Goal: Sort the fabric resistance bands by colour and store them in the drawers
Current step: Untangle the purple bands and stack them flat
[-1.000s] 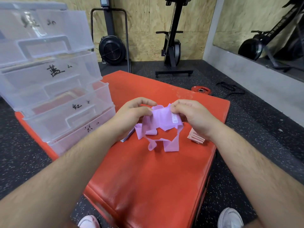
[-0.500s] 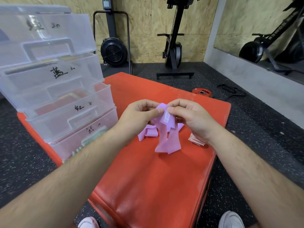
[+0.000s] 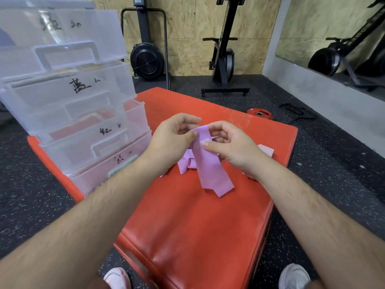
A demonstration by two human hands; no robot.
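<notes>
A purple fabric band hangs folded flat between my hands above the red mat. My left hand pinches its upper left edge with thumb and fingers. My right hand pinches the same top part from the right. More purple band lies bunched on the mat under my hands. A pink band lies just right of my right hand. The clear plastic drawer unit stands at the left on the mat, its labelled drawers pulled out in steps.
A red weight plate and a black cord lie on the rubber floor behind the mat. Exercise machines stand against the plywood wall. My shoes show at the bottom edge.
The band was spread wide between my hands a second ago. My hands have come together and the band now hangs as one folded strip.
</notes>
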